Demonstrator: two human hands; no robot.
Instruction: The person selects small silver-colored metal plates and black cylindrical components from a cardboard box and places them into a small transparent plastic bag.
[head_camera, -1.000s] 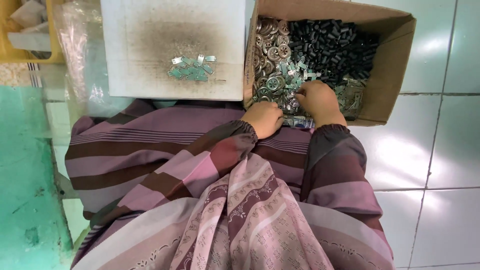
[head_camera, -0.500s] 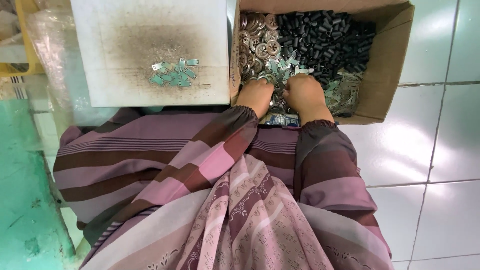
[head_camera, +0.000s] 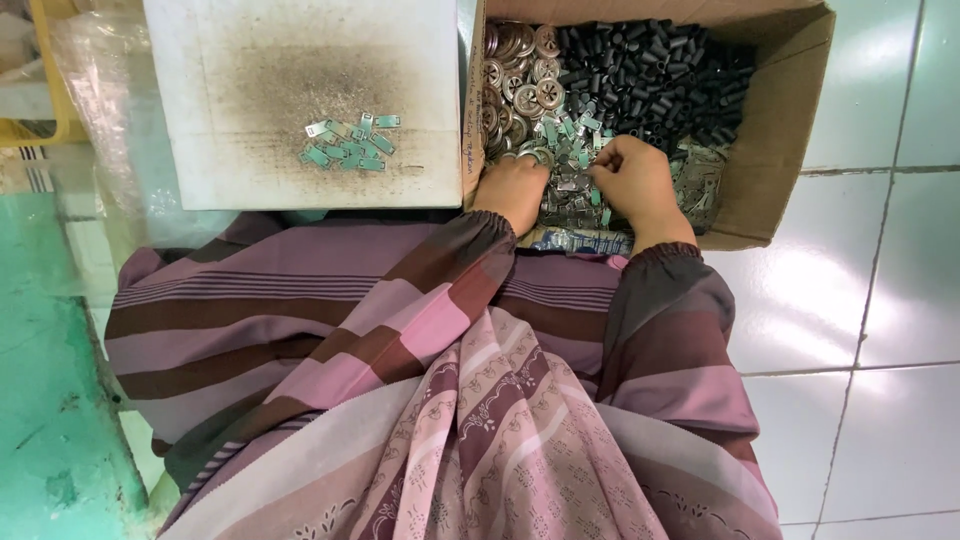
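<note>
An open cardboard box (head_camera: 790, 110) on the floor holds round silver discs (head_camera: 520, 65), short black tubes (head_camera: 650, 70) and small flat metal tabs (head_camera: 575, 135). Both my hands are inside it at the near side. My left hand (head_camera: 515, 190) rests curled on the pile of tabs by the box's left wall. My right hand (head_camera: 635, 180) has its fingers bent into the tabs; whether it grips any is hidden. A small heap of greenish metal tabs (head_camera: 350, 145) lies on a white, dirt-stained block (head_camera: 300, 60) to the left of the box.
My striped purple and brown clothing (head_camera: 400, 380) fills the lower view. White floor tiles (head_camera: 880, 300) lie to the right, green floor (head_camera: 50, 420) at the left. A clear plastic bag (head_camera: 95, 90) and a yellow crate (head_camera: 45, 70) sit at upper left.
Both hands have stayed in the box, shifting among the metal tabs near its front. The view has shifted slightly; the heap on the white block looks unchanged.
</note>
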